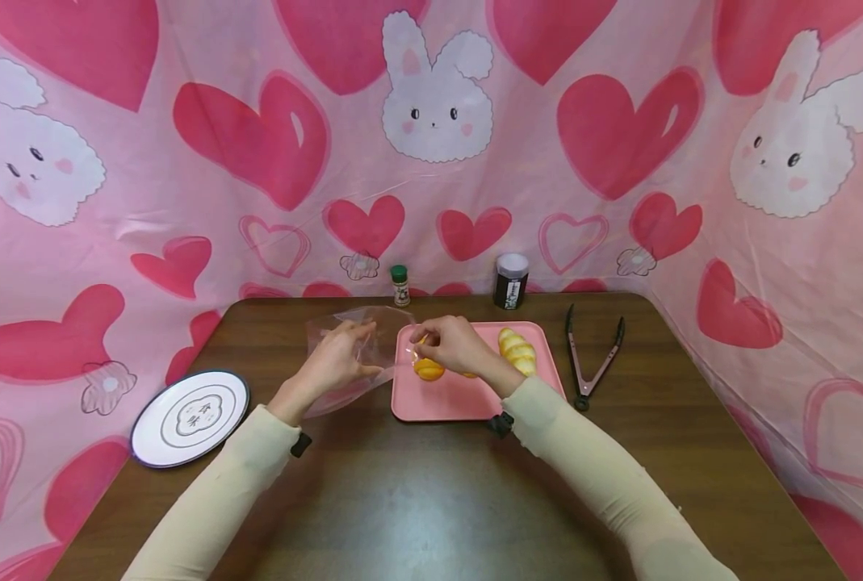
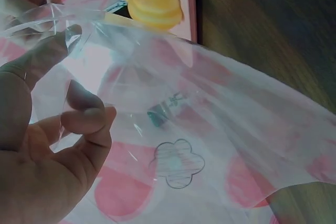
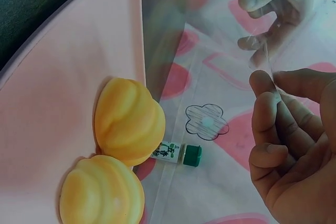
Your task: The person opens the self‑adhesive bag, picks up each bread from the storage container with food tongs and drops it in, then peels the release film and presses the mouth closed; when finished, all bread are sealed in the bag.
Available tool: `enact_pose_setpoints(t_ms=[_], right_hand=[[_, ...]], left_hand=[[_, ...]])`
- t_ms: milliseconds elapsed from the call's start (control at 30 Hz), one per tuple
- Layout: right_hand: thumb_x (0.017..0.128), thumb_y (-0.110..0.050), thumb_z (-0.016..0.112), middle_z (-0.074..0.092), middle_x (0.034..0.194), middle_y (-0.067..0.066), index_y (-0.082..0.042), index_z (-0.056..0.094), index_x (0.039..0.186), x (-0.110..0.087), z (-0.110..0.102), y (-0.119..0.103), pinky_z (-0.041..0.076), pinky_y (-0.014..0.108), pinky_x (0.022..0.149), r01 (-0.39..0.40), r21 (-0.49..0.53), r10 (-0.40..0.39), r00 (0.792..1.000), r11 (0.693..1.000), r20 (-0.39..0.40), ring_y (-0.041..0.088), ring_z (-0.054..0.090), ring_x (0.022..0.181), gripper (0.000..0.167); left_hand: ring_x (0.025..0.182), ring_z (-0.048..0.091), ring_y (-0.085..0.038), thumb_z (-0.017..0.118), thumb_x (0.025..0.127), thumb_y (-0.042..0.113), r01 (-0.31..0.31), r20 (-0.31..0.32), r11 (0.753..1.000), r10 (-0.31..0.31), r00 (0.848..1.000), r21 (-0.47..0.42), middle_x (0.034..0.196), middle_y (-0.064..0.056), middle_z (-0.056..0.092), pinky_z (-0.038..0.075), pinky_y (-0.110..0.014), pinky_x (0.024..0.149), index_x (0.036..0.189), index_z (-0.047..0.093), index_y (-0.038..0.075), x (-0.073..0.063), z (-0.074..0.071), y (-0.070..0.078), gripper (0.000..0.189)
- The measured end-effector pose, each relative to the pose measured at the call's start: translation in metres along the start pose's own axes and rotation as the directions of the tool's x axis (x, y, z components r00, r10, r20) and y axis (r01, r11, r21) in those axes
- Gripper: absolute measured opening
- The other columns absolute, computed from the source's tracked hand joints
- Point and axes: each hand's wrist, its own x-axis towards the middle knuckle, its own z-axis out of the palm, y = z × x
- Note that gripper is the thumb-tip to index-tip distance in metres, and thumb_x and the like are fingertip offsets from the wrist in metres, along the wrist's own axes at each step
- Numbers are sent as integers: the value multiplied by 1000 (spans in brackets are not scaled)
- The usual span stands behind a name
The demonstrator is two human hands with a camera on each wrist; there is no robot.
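A clear plastic bag stretches between the two hands above the table. The right hand pinches its edge between thumb and fingertips, over the pink tray. Left of the tray, the left hand touches the film, its thumb and bent fingers spread well apart. Below the right hand lies an orange bread roll on the tray. A paler striped roll sits at the tray's right side; other bread is partly hidden by the right hand. Two rolls, one golden and one paler, show in the right wrist view.
A blue-rimmed white plate stands at the table's left edge. Tongs lie spread right of the tray. Behind it are a green-capped shaker and a black jar. A printed pink cloth hangs along the back.
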Motion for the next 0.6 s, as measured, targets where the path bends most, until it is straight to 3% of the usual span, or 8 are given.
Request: enact_pose_setpoints(t_ms=[167,267,400,600], right_hand=[[91,-25,72,72,85,-3,-15,75,102,-2,-1,1,56,23,64,36,-23,-36,999,999,-21,14,63,75,15],[92,-31,71,71,86,-3,-18,75,103,-5,-4,0,55,23,64,26,-24,-27,999,999,-27,15,62,76,18],[93,-38,69,68,85,-3,-21,75,107,-9,-12,5,54,25,62,-11,-29,10,999,1000,-39,18,60,73,23],[93,-39,68,68,83,-1,-21,76,106,-16,-26,21,49,27,60,-31,-58,26,996,998,-91,18,57,72,23]], left_hand=[[117,60,-37,89,74,32,18,-7,1000,-18,1000,8,136,-19,58,52,-55,98,147,48,4,-1,2,0,88],[116,61,-38,89,73,36,5,-17,999,-5,1000,32,136,-21,57,52,-55,98,146,49,2,-1,2,-1,90],[119,58,-40,89,71,42,33,-5,999,-33,999,26,139,-20,54,50,-57,101,148,47,4,-1,0,0,95],[119,58,-40,90,71,39,55,-7,998,-55,998,6,138,-21,53,50,-57,101,148,47,3,-2,-1,-2,95]])
